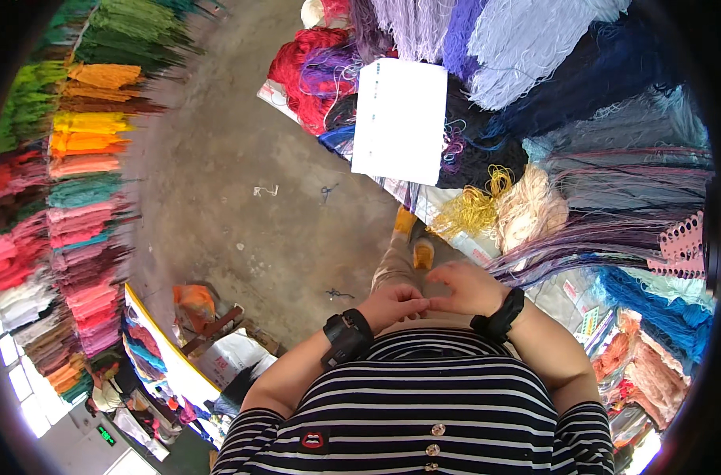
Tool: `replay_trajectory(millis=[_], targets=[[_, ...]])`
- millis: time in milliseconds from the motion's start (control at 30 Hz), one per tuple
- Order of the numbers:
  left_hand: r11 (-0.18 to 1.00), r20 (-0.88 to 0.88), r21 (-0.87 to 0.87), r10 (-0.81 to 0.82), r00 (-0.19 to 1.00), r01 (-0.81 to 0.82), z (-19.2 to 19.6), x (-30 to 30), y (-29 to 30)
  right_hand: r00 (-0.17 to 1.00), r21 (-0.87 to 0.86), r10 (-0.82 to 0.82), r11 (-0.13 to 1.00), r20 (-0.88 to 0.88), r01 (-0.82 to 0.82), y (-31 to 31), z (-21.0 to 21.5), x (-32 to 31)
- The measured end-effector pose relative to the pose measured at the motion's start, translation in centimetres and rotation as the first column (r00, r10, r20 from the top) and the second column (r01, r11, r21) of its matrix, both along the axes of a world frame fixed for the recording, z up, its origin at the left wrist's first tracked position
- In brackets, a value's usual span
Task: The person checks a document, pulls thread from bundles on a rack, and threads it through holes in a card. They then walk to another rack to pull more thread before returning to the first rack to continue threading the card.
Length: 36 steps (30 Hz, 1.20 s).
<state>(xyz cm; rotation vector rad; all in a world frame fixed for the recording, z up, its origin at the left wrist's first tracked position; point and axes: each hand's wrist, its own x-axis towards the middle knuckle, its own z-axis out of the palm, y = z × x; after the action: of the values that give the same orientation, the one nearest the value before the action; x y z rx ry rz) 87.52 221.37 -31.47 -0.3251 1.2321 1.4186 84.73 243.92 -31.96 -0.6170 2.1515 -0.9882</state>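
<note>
In front of my waist, my left hand (396,307) and my right hand (470,288) meet at the fingertips. The fingers of both are pinched together; whatever lies between them, if anything, is too small to make out. Just beyond my right hand, a loose bundle of purple and grey threads (535,252) runs to a pink card with holes (681,247). A gold skein of thread (473,212) and a cream skein (532,207) lie farther out. A white sheet of paper (398,119) rests on the heaped yarn.
Red yarn (309,67), pale lilac yarn (515,47) and dark navy yarn (590,79) cover the table at right. Rows of coloured skeins (87,206) hang along the left. Thread scraps (329,191) lie on the concrete floor (242,182). An orange bag (194,305) stands lower left.
</note>
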Motion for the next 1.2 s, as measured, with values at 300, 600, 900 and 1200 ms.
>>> replay_trajectory(millis=[300,600,900,1200], targets=[[0.996,-0.004,-0.059,0.061,0.998,-0.061,1.4,2.5,-2.6,0.956,0.052,0.172,0.981,0.238,-0.189,-3.5,2.2,-0.7],[0.976,-0.018,-0.03,0.215,0.977,-0.215,2.1,2.9,-6.8,0.953,-0.01,0.188,0.981,0.235,-0.192,-7.6,1.8,-2.2],[0.978,-0.029,-0.036,0.202,0.979,-0.203,0.4,1.8,-15.5,0.931,0.072,0.277,0.951,0.237,-0.301,-16.6,2.5,-4.7],[0.907,0.065,-0.023,0.42,0.905,-0.42,1.7,0.1,-25.3,0.938,-0.024,0.276,0.961,0.209,-0.277,-26.4,2.7,-7.7]])
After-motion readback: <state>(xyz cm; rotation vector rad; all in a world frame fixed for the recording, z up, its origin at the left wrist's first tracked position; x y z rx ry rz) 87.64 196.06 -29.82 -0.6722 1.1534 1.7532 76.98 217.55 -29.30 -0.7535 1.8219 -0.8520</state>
